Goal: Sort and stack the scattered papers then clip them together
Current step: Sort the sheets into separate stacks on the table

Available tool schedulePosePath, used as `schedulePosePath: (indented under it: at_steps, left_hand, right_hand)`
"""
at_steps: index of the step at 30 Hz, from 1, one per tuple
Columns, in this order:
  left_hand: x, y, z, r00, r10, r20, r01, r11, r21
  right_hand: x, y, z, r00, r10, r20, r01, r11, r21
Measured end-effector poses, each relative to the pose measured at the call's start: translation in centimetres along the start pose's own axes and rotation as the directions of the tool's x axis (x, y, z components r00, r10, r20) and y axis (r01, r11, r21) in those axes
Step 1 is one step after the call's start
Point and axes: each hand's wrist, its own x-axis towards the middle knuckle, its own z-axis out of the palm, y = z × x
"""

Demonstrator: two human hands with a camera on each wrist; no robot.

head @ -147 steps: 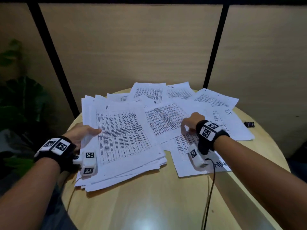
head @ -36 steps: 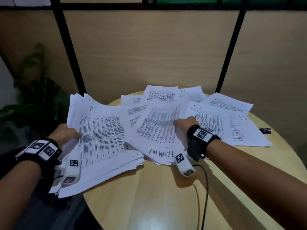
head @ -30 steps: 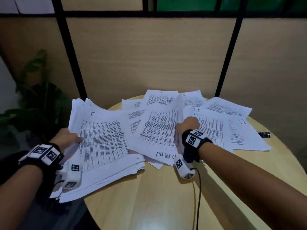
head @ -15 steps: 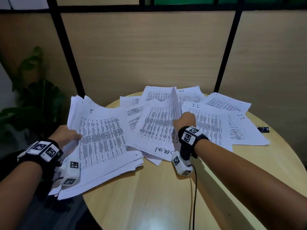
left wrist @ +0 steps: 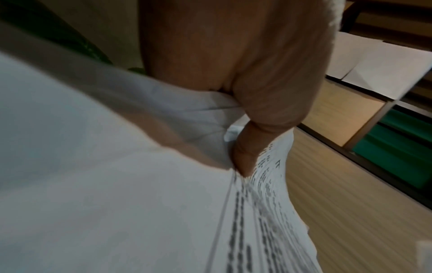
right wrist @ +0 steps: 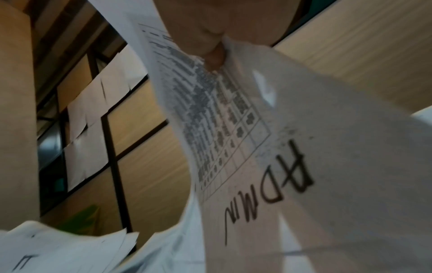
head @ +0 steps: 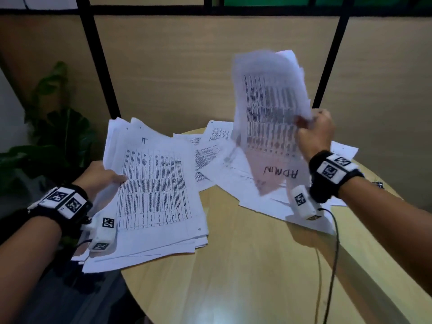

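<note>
My left hand [head: 102, 177] grips the left edge of a thick stack of printed sheets [head: 152, 190], thumb on top; the stack juts over the round table's left edge. The left wrist view shows the thumb [left wrist: 245, 153] pressed on the stack [left wrist: 117, 212]. My right hand [head: 313, 134] pinches a sheet marked "ADMIN" [head: 268, 118] by its right edge and holds it up off the table, blurred. In the right wrist view the ADMIN sheet [right wrist: 292, 166] hangs from my fingers. More loose papers [head: 224, 164] lie scattered on the table behind and under it.
The wooden round table [head: 245, 265] has bare surface at the front. A small dark clip [head: 377, 184] lies at the right, behind my right wrist. A cable [head: 332, 253] trails from the right wrist. A plant [head: 58, 136] stands left; a panel wall behind.
My right hand has lifted the ADMIN sheet from the pile up into the air. The left hand still holds the stack at the table's left edge.
</note>
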Motion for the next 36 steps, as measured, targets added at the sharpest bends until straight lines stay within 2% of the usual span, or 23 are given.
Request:
schedulePosePath:
  at_steps: [3, 8, 11, 13, 16, 21, 24, 26, 30, 31, 34, 36]
  left_hand:
    - [-0.4, 1.9, 0.7, 0.996, 0.082, -0.023, -0.082, 0.997, -0.001]
    - [-1.3, 5.0, 2.6, 0.987, 0.161, 0.001, -0.161, 0.985, -0.07]
    - [-1.7, 6.2, 4.5, 0.981, 0.181, 0.063, -0.169, 0.972, -0.165]
    - [-2.5, 7.0, 6.3, 0.973, 0.189, 0.129, -0.159, 0.963, -0.217]
    - [-2.7, 7.4, 8.9, 0.96, 0.174, 0.221, -0.114, 0.959, -0.259]
    - [-2.9, 6.9, 12.5, 0.932, 0.142, 0.333, -0.04, 0.955, -0.295]
    - [-2.8, 5.8, 14.4, 0.928, 0.08, 0.363, 0.045, 0.945, -0.323]
    - [-2.3, 4.5, 15.2, 0.93, 0.025, 0.366, 0.096, 0.946, -0.309]
    - [-1.8, 2.7, 15.7, 0.926, -0.046, 0.376, 0.181, 0.926, -0.333]
    - [-1.7, 2.6, 15.7, 0.926, -0.053, 0.374, 0.181, 0.931, -0.316]
    - [-1.4, 2.8, 15.8, 0.934, -0.058, 0.352, 0.165, 0.945, -0.282]
    - [-1.6, 2.8, 15.8, 0.928, -0.069, 0.366, 0.179, 0.944, -0.276]
  right_hand:
    - [2.1, 0.8, -3.0, 0.999, -0.035, 0.04, 0.033, 0.999, 0.042]
    - [5.3, 1.3, -5.8, 0.989, 0.094, 0.113, -0.128, 0.926, 0.354]
    - [6.9, 2.2, -6.0, 0.97, 0.109, 0.218, -0.202, 0.862, 0.464]
    - [6.4, 2.4, -5.6, 0.953, 0.078, 0.292, -0.209, 0.867, 0.452]
    - [4.8, 2.1, -3.5, 0.939, 0.139, 0.314, -0.247, 0.908, 0.338]
    - [2.3, 3.0, 0.4, 0.88, 0.28, 0.384, -0.365, 0.915, 0.171]
    - [-0.5, 3.9, 2.2, 0.875, 0.296, 0.383, -0.353, 0.932, 0.085]
    - [-2.1, 4.4, 2.6, 0.852, 0.299, 0.43, -0.334, 0.942, 0.007]
    - [-2.1, 5.7, 1.2, 0.815, 0.389, 0.43, -0.333, 0.921, -0.2]
    - [-2.1, 6.0, 0.6, 0.783, 0.436, 0.444, -0.35, 0.898, -0.267]
    - [-3.1, 6.5, -0.9, 0.626, 0.571, 0.531, -0.364, 0.816, -0.449]
    - [-4.1, 6.7, -1.3, 0.568, 0.62, 0.541, -0.365, 0.779, -0.51]
